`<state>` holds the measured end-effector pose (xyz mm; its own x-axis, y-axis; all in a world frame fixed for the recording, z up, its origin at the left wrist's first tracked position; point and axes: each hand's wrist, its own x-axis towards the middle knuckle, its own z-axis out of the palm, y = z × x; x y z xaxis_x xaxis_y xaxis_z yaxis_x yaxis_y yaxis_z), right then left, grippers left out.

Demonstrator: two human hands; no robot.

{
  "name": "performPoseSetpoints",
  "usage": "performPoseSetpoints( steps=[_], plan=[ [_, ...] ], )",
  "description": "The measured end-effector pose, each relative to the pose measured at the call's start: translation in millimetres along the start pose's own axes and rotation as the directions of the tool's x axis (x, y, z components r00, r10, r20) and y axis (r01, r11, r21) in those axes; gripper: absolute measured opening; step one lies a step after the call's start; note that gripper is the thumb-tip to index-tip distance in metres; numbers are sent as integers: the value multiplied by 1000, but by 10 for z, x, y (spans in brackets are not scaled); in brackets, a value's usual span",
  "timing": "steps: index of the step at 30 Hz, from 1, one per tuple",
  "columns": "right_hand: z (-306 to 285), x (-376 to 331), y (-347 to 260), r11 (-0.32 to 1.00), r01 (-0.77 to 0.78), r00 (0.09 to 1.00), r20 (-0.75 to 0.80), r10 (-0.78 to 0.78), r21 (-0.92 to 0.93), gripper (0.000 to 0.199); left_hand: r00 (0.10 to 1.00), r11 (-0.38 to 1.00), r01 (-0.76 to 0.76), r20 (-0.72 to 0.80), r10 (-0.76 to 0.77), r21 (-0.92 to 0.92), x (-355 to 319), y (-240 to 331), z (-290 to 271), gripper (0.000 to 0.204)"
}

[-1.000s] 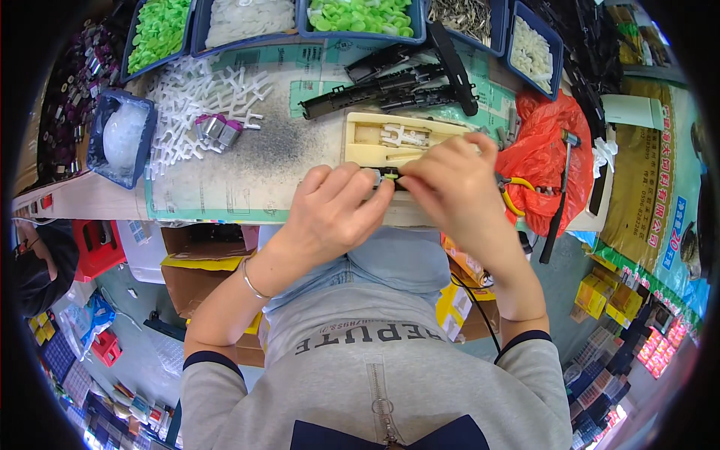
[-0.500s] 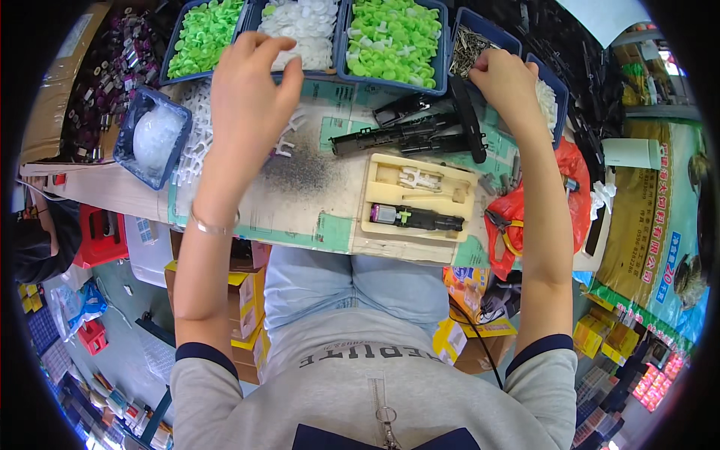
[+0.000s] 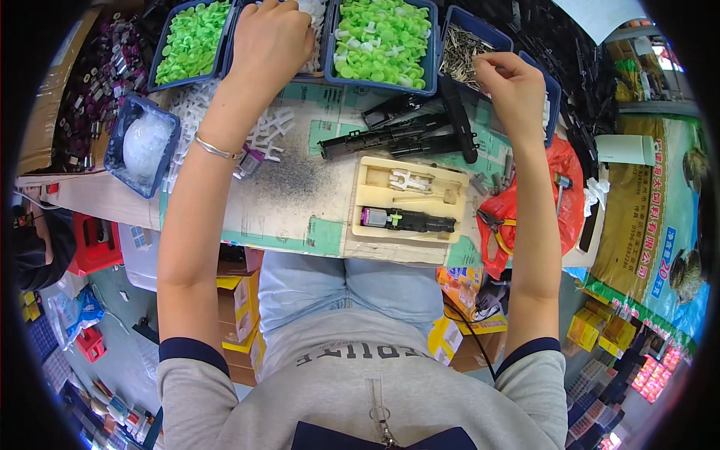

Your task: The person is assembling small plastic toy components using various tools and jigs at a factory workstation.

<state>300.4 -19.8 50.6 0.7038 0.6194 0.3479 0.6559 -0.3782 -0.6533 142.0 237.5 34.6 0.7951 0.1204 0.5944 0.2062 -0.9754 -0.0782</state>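
While both arms are stretched to the far edge of the desk point(image 3: 292, 206), the left hand point(image 3: 271, 37) is set down into the bin of white parts point(image 3: 315, 11), its fingers curled into the contents; whether anything is grasped cannot be told. The right hand point(image 3: 510, 86) is held over the corner of the bin of metal pins point(image 3: 466, 52), fingertips pinched together, though what is pinched is too small to be made out. Between the two bins a bin of green caps point(image 3: 382, 37) is seen, and another green bin point(image 3: 191, 41) lies left of the left hand.

Nearer the body, a wooden jig point(image 3: 405, 201) is placed close to the near edge of the desk, with a black part point(image 3: 409, 220) seated in its lower slot and a white piece point(image 3: 409, 180) in the upper one. Black housings point(image 3: 397, 135) are laid just beyond the jig. Open desk is left between the forearms, left of the jig. A red bag point(image 3: 525, 202) is crowded against the right edge, beside the right forearm, and a blue tub point(image 3: 142, 146) sits at the left edge.
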Motion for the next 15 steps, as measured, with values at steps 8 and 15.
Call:
performPoseSetpoints(
  steps=[8,15],
  plan=[
    [108,-376,-534,687,-132,988,37,151,715,7,995,946,93,-13,-102,-312,-119,-25,-131,10],
    [366,-718,-934,685,160,987,-125,-100,711,17,816,115,471,383,-434,-874,-442,729,-521,9]
  ],
)
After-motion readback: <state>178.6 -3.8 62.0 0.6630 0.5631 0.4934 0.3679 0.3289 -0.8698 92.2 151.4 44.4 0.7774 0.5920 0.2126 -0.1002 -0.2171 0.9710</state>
